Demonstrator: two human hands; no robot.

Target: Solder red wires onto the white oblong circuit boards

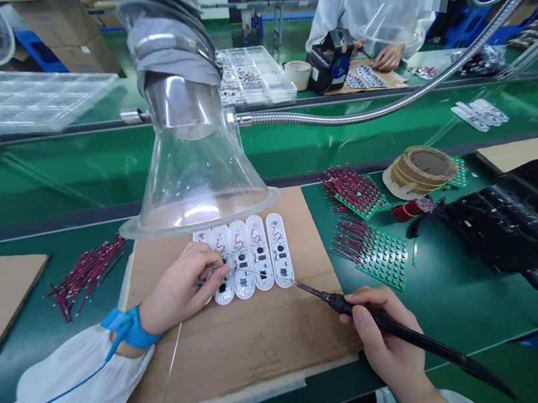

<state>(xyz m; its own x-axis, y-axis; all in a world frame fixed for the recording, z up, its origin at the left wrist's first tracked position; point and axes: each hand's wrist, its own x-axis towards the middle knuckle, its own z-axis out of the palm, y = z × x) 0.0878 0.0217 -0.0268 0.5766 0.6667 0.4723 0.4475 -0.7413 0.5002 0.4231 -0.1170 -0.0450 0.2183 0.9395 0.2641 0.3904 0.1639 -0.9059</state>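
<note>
My right hand (381, 333) grips a black soldering iron (410, 337) like a pen, its tip close to the rightmost of several white oval boards (261, 254) lined up on a cardboard sheet (253, 340). My left hand (185, 287), with a blue wrist strap, is closed in a pinch on a thin solder wire (175, 349) at the left boards; the wire trails down toward me. A clear funnel-shaped fume hood (195, 157) hangs just above the boards and hides their far ends.
Red wire leads (86, 272) lie to the left, green panels with red leads (373, 247) to the right, with a tape roll (422, 170) and a black soldering station (513, 221). Across the green belt a person in white (372, 15) works with trays (252, 74).
</note>
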